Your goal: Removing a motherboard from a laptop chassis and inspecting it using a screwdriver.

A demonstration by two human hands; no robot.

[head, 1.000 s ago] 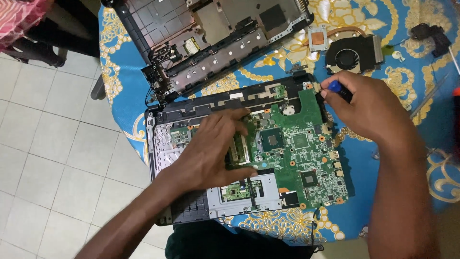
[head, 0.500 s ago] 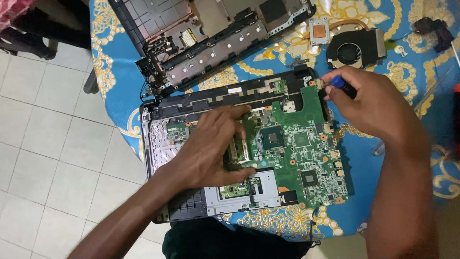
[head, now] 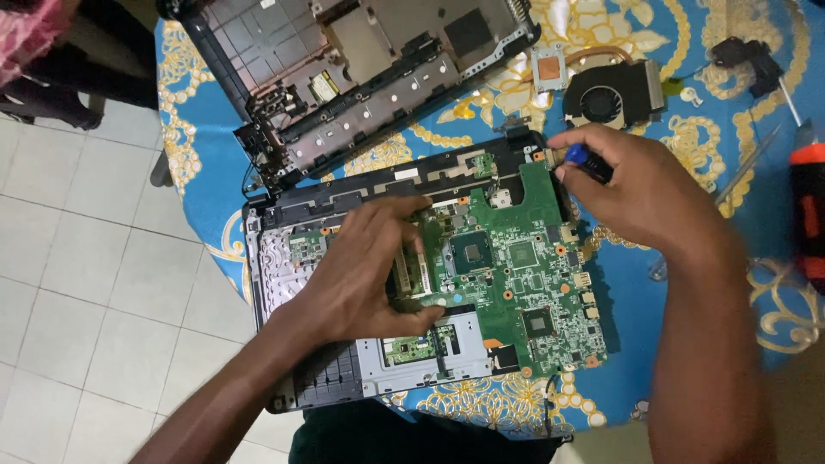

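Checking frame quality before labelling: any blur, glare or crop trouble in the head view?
Head view: even, soft light, no hard glare; green motherboard is sharp; right hand with its blue-tipped screwdriver slightly motion-blurred; left hand casts a faint shadow; orange-handled tool is cropped by the right edge.

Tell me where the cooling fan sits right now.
In the head view the fan lies at the upper right on the blue cloth, above the right hand and right of the empty laptop shell.

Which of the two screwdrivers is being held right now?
The blue-handled screwdriver, gripped in the right hand over the green board's corner. The orange-handled one lies untouched on the tablecloth.
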